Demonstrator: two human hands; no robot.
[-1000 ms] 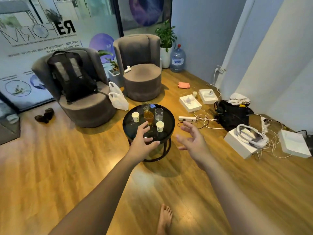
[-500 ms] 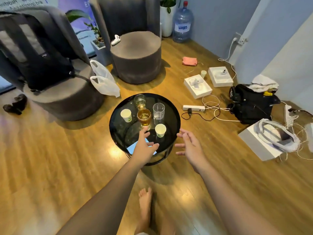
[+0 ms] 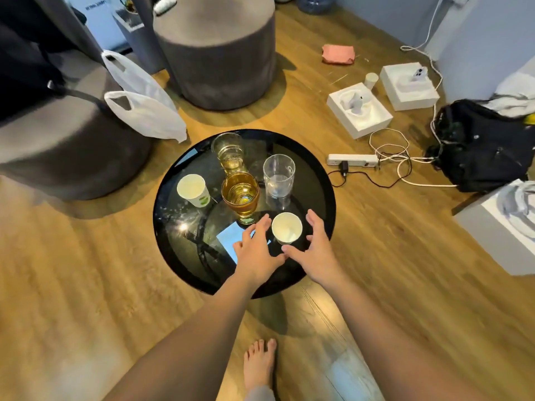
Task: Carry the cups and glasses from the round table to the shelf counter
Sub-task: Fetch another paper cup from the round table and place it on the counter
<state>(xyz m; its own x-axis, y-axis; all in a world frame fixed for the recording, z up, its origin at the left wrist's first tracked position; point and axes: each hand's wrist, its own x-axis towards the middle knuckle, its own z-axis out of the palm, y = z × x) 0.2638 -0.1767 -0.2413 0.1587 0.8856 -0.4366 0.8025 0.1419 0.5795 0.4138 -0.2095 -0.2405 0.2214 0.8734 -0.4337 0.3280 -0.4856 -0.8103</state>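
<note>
A round black glass table (image 3: 173,256) stands in the middle of the floor. On it are a near white paper cup (image 3: 286,228), a second paper cup (image 3: 193,190) at the left, an amber glass with yellow liquid (image 3: 240,195), a clear empty glass (image 3: 278,175) and a far glass with a little liquid (image 3: 228,150). My left hand (image 3: 256,250) and my right hand (image 3: 317,247) hover open on either side of the near paper cup, close to it but apart from it.
Two grey armchairs (image 3: 217,53) stand behind the table, the left one (image 3: 58,140) with a white plastic bag (image 3: 144,111) against it. At the right lie white boxes (image 3: 359,111), a power strip (image 3: 351,160) with cables, and a black bag (image 3: 480,151). My bare foot (image 3: 259,369) is on the wood floor.
The view has closed in on the table. Both hands have moved forward over the tabletop and now flank the near paper cup.
</note>
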